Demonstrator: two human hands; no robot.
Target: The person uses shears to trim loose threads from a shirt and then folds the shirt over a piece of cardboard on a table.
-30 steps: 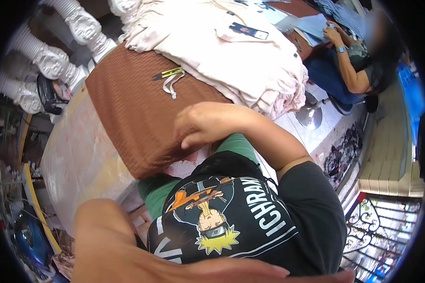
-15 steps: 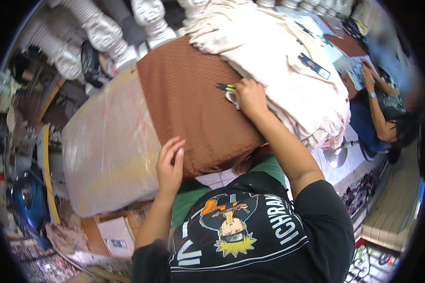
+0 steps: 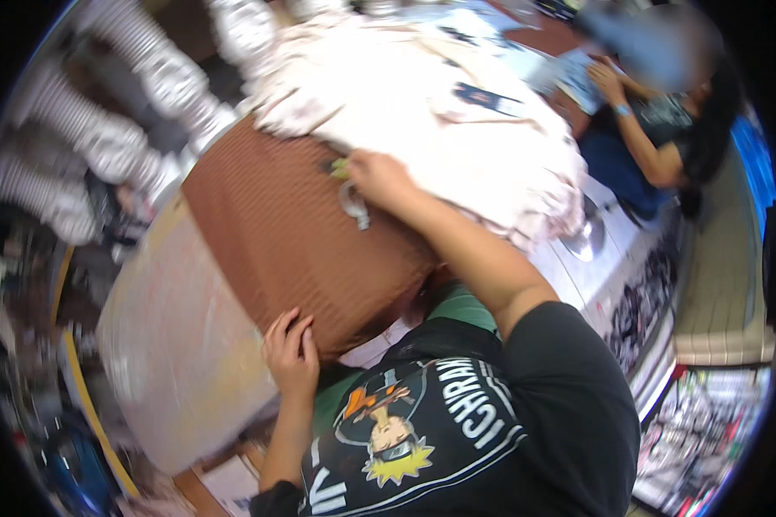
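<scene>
Black T-shirt (image 3: 569, 392) carried white block capitals (image 3: 476, 405), legible, right of its cartoon print (image 3: 391, 438); larger white characters (image 3: 328, 499) to the left showed only in part; markings on the dark hang tag (image 3: 489, 100) atop the pale fabric pile (image 3: 397, 95) were too blurred to read.

White balusters (image 3: 174, 82) at upper left, yellow strip (image 3: 97, 418) at lower left, glossy blue object (image 3: 73, 470) beside it, co-worker (image 3: 647, 151) seated at right, round metal base (image 3: 588, 237) on pale floor tiles (image 3: 569, 271), dark heap (image 3: 645, 280) nearby.
</scene>
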